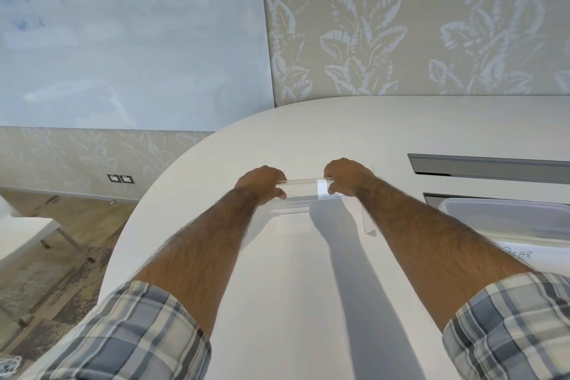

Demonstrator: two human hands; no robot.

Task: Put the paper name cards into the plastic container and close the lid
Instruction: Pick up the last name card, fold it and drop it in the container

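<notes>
Mid-table [293, 271], left hand [262, 183], right hand [347, 177] holding holder [303, 187]

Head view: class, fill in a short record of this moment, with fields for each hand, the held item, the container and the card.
left hand: grips the clear stand's left end
right hand: grips its right end
clear stand: spans both hands over the white table
plastic container: far right, translucent
paper card: handwritten, on the table before the container
</notes>
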